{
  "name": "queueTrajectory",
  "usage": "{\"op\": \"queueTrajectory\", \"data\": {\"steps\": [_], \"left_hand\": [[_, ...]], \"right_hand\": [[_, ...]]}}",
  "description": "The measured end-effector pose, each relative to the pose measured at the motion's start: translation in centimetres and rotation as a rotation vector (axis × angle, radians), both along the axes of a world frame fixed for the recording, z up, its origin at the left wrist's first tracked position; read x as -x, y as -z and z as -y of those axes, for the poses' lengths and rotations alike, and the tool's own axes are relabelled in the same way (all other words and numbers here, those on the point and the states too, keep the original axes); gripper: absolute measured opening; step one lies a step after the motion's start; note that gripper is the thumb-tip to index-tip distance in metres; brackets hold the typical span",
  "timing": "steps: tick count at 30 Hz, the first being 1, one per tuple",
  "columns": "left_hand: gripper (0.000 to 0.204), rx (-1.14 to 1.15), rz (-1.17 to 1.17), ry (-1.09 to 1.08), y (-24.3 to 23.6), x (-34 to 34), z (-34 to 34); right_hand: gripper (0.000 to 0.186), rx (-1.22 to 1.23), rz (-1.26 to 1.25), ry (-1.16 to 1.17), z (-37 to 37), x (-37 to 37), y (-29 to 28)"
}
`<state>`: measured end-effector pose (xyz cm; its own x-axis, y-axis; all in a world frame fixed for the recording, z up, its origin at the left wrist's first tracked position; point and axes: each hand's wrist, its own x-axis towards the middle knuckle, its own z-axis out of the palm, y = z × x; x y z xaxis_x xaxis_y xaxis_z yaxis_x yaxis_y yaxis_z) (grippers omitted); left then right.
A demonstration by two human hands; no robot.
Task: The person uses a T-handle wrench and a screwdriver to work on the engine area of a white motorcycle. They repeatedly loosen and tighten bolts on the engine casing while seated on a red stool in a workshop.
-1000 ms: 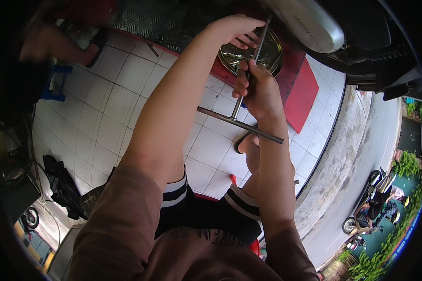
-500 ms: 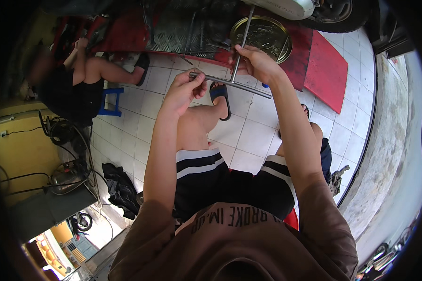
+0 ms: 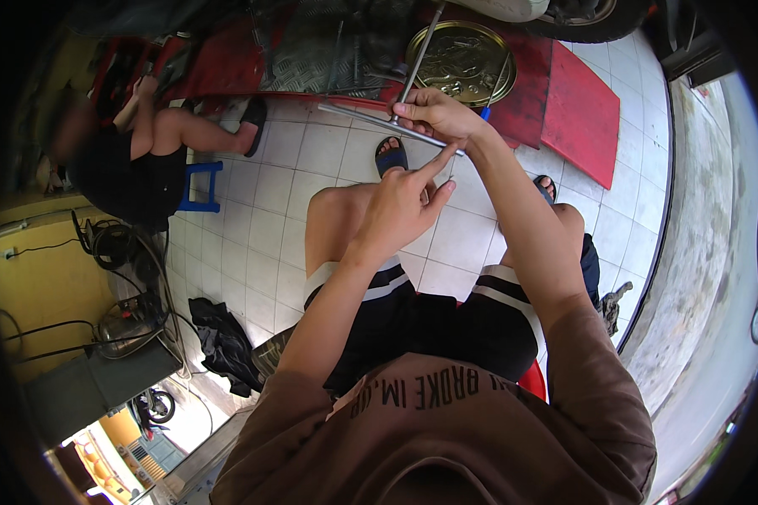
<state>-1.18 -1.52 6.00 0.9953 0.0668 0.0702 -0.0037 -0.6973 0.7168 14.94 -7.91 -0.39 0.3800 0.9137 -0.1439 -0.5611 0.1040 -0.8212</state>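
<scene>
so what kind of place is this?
Likely a small motorbike repair shop. The right hand grips a T-handle wrench with the left hand touching its bar, a round metal tray of parts sits on a red ramp, and a tyre stands behind.

A smooth bare-metal T-wrench (image 3: 396,118), a glossy brass-toned metal tray (image 3: 463,61), glazed white floor tiles (image 3: 269,244).

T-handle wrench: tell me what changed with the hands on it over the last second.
The left hand let go of the crossbar of the T-handle wrench and now only touches its end with a fingertip. The right hand keeps its grip at the junction. The round metal tray stays on the red mat.
</scene>
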Motion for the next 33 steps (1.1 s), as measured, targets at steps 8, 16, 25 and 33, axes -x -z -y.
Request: {"op": "queueTrajectory", "data": {"steps": [8,16,25,33], "left_hand": [[0.063,0.306,0.185,-0.180,2.1,-0.6,-2.3],[0.057,0.424,0.195,-0.442,3.0,-0.3,-1.5],[0.069,0.245,0.114,-0.441,2.8,-0.5,-1.4],[0.068,0.192,-0.153,-0.338,1.8,-0.3,-1.8]], "right_hand": [[0.027,0.056,0.053,0.009,0.6,-1.3,-0.8],[0.029,0.102,0.053,0.062,0.1,-1.0,-0.8],[0.023,0.063,0.103,0.084,-0.2,-1.5,-1.0],[0.024,0.130,0.077,0.131,0.2,-1.1,-1.3]]}}
